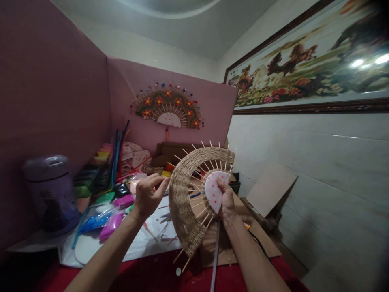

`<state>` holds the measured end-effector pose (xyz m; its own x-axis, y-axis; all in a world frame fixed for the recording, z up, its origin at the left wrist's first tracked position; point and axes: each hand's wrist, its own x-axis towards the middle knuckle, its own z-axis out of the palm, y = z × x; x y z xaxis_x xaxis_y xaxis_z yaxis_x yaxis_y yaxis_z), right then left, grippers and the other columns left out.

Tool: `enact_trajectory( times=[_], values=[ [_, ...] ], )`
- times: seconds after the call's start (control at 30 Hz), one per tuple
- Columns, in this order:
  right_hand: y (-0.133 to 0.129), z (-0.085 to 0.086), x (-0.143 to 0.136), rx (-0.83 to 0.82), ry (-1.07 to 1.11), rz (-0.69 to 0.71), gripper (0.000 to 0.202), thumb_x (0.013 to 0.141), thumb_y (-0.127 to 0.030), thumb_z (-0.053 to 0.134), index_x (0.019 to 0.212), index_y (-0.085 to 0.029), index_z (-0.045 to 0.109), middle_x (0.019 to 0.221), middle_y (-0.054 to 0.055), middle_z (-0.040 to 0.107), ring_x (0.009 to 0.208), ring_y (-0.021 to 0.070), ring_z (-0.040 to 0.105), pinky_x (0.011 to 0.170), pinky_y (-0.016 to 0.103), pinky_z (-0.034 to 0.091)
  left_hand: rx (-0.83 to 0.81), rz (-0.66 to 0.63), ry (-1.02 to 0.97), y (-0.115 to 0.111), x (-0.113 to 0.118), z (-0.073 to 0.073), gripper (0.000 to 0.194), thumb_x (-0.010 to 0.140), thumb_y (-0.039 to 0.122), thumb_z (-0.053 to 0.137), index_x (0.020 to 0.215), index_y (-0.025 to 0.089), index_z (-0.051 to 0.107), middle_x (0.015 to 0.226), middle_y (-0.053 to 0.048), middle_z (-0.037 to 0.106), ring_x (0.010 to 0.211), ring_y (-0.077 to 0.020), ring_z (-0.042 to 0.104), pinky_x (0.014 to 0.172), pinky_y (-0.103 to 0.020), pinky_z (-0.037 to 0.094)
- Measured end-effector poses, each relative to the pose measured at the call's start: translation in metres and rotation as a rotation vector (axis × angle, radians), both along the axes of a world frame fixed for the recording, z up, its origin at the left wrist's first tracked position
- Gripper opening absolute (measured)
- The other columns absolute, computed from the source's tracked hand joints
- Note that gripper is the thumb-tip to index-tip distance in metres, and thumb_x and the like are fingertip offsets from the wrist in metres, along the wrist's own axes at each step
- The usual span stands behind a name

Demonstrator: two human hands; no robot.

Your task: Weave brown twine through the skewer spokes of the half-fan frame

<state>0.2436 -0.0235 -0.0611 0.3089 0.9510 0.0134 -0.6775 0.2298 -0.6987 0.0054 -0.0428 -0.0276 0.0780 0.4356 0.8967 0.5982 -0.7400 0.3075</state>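
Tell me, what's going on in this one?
A person holds up a woven fan, the right hand gripping its dotted centre piece. The left hand is at the fan's outer edge; whether it touches is unclear. The held fan's stick ends are bare; a second fan on the pink panel behind is decorated with flowers.

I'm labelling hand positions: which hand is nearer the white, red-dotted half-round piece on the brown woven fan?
Right. The right hand grips the dotted piece; the left hand is farther, by the outer edge of the fan.
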Motion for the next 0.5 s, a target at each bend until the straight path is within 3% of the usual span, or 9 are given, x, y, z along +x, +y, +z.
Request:
enact_trajectory(
  times=[0.27,0.37,0.5],
  values=[
    [0.0058,-0.0055,0.006,0.014,-0.067,-0.004,0.013,0.061,-0.03,0.065,0.068,-0.018,0.064,0.058,0.001,0.068,0.073,0.0204,0.068,0.068,0.031,0.057,-0.066,-0.033,-0.049,-0.0008,-0.0008,0.001,0.027,0.083,0.029,0.054,0.063,0.015,0.066,0.053,0.001,0.047,0.051,-0.0112,0.044,0.052,-0.025,0.032],
    [0.0076,-0.0065,0.0077,0.014,-0.073,-0.006,0.016,0.063,-0.03,0.064,0.072,-0.018,0.065,0.062,0.001,0.069,0.074,0.0197,0.068,0.069,0.03,0.057,-0.147,-0.097,-0.171,0.0017,-0.004,0.0006,0.035,0.084,0.034,0.052,0.057,0.015,0.064,0.052,0.001,0.043,0.051,-0.0109,0.041,0.052,-0.026,0.031],
    [0.0068,-0.0067,0.0085,0.027,-0.046,-0.016,0.02,0.062,-0.027,0.066,0.078,-0.017,0.066,0.067,0.0,0.07,0.075,0.0196,0.068,0.07,0.03,0.058,-0.329,-0.254,-0.41,0.0085,-0.0062,-0.0029,0.042,0.083,0.045,0.05,0.063,0.014,0.069,0.053,0.0,0.046,0.052,-0.011,0.041,0.049,-0.025,0.029]
  ],
)
